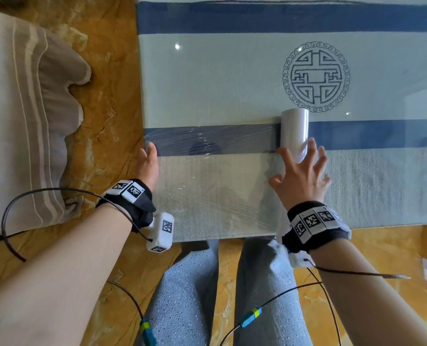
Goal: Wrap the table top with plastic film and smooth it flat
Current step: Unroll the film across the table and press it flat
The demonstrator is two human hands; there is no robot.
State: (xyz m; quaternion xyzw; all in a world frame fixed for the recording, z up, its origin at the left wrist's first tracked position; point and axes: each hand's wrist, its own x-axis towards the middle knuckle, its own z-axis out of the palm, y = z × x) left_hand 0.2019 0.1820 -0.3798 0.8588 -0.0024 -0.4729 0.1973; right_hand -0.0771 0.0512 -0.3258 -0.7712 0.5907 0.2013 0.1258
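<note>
The table top (232, 78) is glossy, showing pale fabric with blue stripes and a round emblem (315, 76). A white roll of plastic film (295, 128) lies across its near part, running away from me. A clear, wrinkled film sheet (215, 191) stretches from the roll leftward to the table's left edge. My right hand (301, 178) lies on the roll with fingers spread wide. My left hand (147, 163) is flat at the left edge, fingers extended along it, on the end of the film.
A cushioned seat with a striped beige cover (25, 126) stands to the left across a strip of amber marble floor (112, 78). My legs (190, 290) are against the near table edge. Wrist bands with markers and cables (57, 191) hang from both arms.
</note>
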